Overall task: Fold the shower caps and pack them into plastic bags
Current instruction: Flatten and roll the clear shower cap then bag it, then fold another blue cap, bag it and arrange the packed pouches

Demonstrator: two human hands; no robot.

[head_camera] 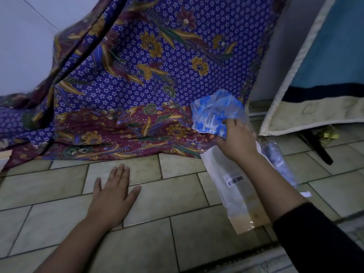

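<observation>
Your right hand [236, 138] grips the blue-flowered shower cap [214, 113] by its lower edge, at about two o'clock from the middle of the view. The cap sits just in front of the hanging batik cloth [137, 75]. Your left hand [114, 194] lies flat at about seven o'clock, fingers spread on the tiled floor [59, 190] and holding nothing.

The cap looks bunched and loose rather than folded flat, so I judge the folding of this one is not yet done and its packing has not begun. The plastic bag [232, 186] with the barcode label lies on the floor at about four o'clock, under your right forearm, and appears to hold no cap. Just past the forearm, at three o'clock, a second packet [275, 156] shows blue pattern through clear film. It may be a cap already packed, but it is too blurred to be sure.

The batik cloth spills onto the floor from nine to twelve o'clock, leaving bare tile only nearer you. A cream-edged mattress [307, 107] leans at one to two o'clock, with a black leg [319, 148] below it. Your own forearm covers the bag, so it would need to clear before the bag can be opened.
</observation>
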